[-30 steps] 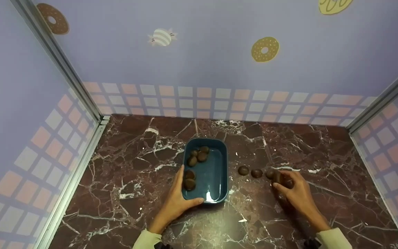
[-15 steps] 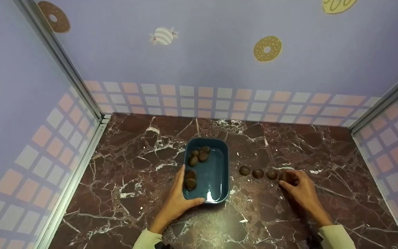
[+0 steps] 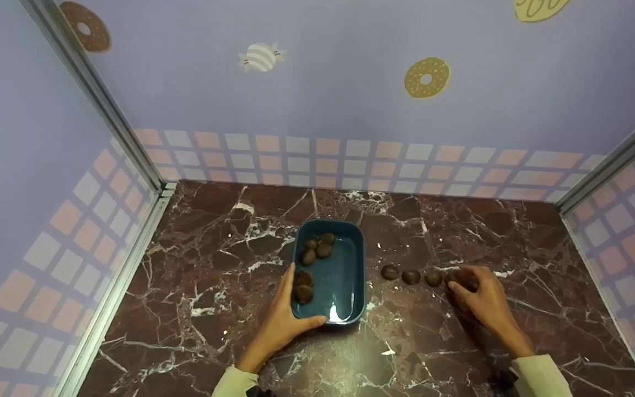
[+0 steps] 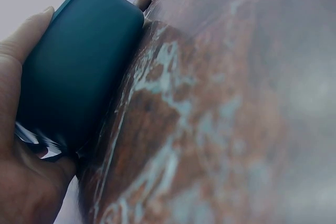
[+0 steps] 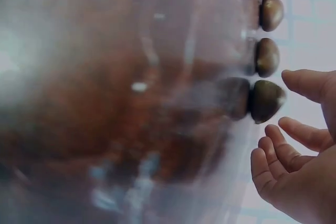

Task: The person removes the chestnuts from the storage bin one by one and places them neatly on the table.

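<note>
My left hand (image 3: 283,315) holds the near left corner of a blue rectangular dish (image 3: 344,275), its thumb on the near rim and fingers along the left side. Several brown chestnuts (image 3: 307,257) lie in the dish along its left side. To its right, more chestnuts (image 3: 411,277) form a row on the table. My right hand (image 3: 485,300) is at the row's right end, around the last chestnut (image 5: 266,101). In the right wrist view the thumb and fingers stand apart from that chestnut. In the head view the fingers partly hide it.
The dark red marble-patterned table (image 3: 229,309) has a glossy surface. A purple wall (image 3: 339,99) with printed sweets and checks closes the back, with further panels at both sides. A metal rail (image 3: 113,314) runs along the left edge.
My right hand has moved a little to the right along the row; its fingers, which pinched a chestnut earlier, have let go. My left hand and the dish have stayed in place.
</note>
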`<state>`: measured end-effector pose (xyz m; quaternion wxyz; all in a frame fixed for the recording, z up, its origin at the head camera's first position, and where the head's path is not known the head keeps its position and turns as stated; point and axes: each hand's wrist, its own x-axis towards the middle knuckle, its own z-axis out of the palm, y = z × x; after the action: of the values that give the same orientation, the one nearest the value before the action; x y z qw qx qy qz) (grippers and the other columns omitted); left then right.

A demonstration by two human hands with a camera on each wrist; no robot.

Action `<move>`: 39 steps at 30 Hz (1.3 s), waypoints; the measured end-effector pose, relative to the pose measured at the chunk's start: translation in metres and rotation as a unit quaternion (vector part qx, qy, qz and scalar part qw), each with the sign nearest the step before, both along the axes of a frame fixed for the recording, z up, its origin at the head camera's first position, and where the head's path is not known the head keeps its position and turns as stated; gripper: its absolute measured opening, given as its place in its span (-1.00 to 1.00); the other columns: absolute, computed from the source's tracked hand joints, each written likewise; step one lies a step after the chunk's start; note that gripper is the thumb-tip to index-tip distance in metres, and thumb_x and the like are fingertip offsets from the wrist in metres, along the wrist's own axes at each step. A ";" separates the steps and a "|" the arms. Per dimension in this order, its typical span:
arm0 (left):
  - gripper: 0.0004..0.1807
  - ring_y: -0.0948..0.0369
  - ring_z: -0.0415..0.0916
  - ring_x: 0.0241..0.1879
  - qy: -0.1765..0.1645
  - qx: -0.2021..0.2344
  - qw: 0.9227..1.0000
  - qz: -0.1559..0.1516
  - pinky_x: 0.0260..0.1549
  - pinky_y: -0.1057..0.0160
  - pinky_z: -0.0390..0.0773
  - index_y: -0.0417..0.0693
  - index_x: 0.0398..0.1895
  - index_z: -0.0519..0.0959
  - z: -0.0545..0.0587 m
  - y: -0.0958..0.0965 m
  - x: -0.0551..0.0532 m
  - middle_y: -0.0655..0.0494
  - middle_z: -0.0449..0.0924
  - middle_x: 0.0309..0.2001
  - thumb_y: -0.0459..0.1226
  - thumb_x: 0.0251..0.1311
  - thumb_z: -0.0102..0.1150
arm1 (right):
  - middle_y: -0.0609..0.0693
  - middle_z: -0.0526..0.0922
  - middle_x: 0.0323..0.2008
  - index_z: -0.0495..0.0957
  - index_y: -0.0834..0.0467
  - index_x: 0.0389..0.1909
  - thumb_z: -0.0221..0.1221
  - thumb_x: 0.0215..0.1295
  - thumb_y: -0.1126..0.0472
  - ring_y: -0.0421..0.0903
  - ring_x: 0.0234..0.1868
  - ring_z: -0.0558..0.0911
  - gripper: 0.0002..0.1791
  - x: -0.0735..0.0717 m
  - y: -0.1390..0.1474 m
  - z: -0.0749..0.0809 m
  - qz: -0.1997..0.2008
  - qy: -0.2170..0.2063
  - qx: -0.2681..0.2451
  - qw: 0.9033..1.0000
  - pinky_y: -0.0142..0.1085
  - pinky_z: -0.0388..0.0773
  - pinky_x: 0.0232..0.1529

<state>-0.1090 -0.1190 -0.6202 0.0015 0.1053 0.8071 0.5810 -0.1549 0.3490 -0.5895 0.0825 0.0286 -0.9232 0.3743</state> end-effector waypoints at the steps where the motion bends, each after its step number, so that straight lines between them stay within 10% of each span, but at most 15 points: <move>1: 0.51 -0.23 -0.13 0.74 -0.001 0.001 1.000 0.001 0.58 -0.42 0.09 -0.03 0.85 -0.14 0.000 0.000 0.000 -0.24 -0.17 0.79 0.01 0.02 0.79 | 0.42 0.64 0.14 0.62 0.45 0.26 0.49 0.42 0.28 0.39 0.17 0.63 -0.49 0.000 -0.001 0.003 0.000 0.007 0.003 1.000 0.24 0.52 0.20; 19: 0.52 -0.23 -0.12 0.74 0.011 -0.008 1.000 0.007 0.60 -0.37 0.05 -0.09 0.84 -0.13 0.001 0.000 -0.002 -0.30 -0.15 0.78 -0.01 0.00 0.80 | 0.29 0.71 0.06 0.71 0.39 0.13 0.54 0.25 0.42 0.32 0.13 0.65 -0.57 -0.007 -0.055 0.030 0.081 0.095 0.005 0.992 0.25 0.54 0.16; 39: 0.52 -0.28 -0.11 0.73 0.009 -0.007 1.000 0.008 0.58 -0.42 0.07 -0.12 0.84 -0.12 -0.002 0.000 -0.001 -0.32 -0.15 0.78 -0.01 -0.01 0.81 | 0.07 0.74 0.02 0.77 0.22 0.05 0.56 0.26 0.37 0.07 0.10 0.67 -0.65 -0.011 -0.118 0.024 0.168 0.101 -0.015 0.980 0.01 0.60 0.16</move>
<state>-0.1099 -0.1189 -0.6221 -0.0097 0.1043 0.8117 0.5745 -0.1662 0.2311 -0.5657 0.1120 0.2201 -0.8863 0.3918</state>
